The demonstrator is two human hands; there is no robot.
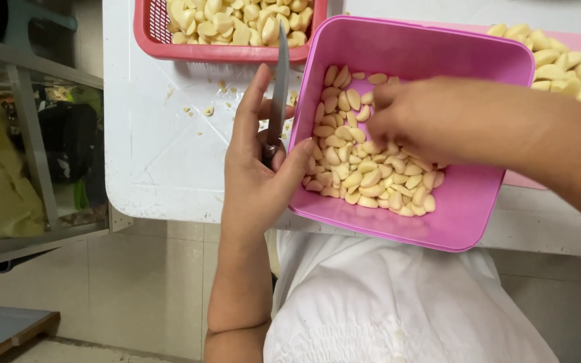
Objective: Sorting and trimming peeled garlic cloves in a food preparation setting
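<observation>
One left hand (258, 176) grips one knife (278, 94), its thin grey metal blade pointing up past loosely curled fingers (253, 101), thumb against the tub's rim. Above the fingertips sits one red slotted plastic basket (152, 30) of peeled garlic. Right of the thumb, one smooth, square pink plastic tub (469, 215) holds dozens of glossy cream garlic cloves (371, 181). One right hand (432, 121) dips in, fingers bunched on cloves.
</observation>
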